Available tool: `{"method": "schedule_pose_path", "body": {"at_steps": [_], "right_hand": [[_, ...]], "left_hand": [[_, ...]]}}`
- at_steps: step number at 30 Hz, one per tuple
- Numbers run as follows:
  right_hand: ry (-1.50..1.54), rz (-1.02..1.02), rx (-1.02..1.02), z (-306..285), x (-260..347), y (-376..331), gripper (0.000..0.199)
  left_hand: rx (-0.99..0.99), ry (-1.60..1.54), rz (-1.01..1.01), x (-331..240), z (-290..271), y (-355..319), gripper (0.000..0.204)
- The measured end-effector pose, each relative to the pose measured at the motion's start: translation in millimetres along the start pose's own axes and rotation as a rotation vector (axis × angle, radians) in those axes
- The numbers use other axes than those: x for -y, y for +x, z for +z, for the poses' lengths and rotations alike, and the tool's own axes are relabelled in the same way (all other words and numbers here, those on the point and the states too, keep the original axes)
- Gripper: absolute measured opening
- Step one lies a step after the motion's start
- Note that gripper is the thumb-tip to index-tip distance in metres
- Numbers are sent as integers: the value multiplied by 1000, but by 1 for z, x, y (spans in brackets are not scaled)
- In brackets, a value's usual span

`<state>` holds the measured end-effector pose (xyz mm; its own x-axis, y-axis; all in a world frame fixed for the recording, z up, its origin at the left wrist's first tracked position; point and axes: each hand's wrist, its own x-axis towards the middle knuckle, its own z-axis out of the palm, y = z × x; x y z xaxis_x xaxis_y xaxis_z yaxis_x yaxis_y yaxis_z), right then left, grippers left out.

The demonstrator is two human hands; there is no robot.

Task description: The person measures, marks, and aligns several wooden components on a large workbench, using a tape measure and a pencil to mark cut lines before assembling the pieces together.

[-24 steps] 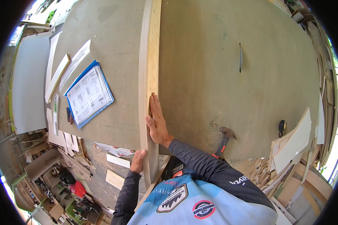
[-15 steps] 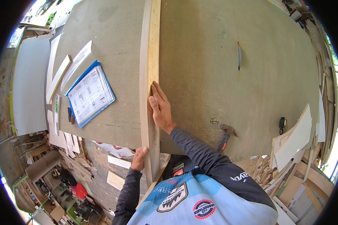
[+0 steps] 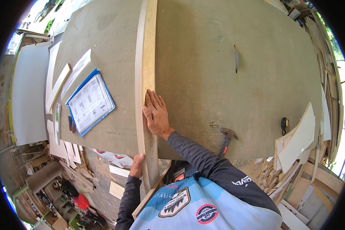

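Observation:
A long pale wooden beam runs from the far edge of the worktable toward my body, its near end by my shirt. My right hand lies open on the beam, fingers together and stretched forward along its top and right edge. Lower down, my left hand grips the beam's left side; the thumb shows and the other fingers are mostly hidden. To the right of my right forearm lies a claw hammer with a dark and red handle.
The brownish worktable carries a blue folder of printed drawings, a thin wood strip, a thin curved dark object and a tape measure. Wood offcuts are piled at the right; panels and scraps lie lower left.
The whole view has shifted slightly, so the beam and tabletop things appear further left. Both hands keep their places on the beam, with no clear change in hold.

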<state>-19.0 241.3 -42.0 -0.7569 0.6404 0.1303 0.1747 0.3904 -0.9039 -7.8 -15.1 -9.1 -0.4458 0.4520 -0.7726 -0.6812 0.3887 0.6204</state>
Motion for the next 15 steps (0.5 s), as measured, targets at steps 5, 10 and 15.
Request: {"method": "schedule_pose_path", "body": {"at_steps": [5,10,15], "right_hand": [[-273,-34,35,-12,8,3,67],[-177,-1,170,-25,7,8,71],[318,83,-8,7,14,-16,76]], "left_hand": [[21,110,10,-10,1,-3,56],[134,50,1,7,-18,11,50],[176,47,34,10,-18,14,45]]}}
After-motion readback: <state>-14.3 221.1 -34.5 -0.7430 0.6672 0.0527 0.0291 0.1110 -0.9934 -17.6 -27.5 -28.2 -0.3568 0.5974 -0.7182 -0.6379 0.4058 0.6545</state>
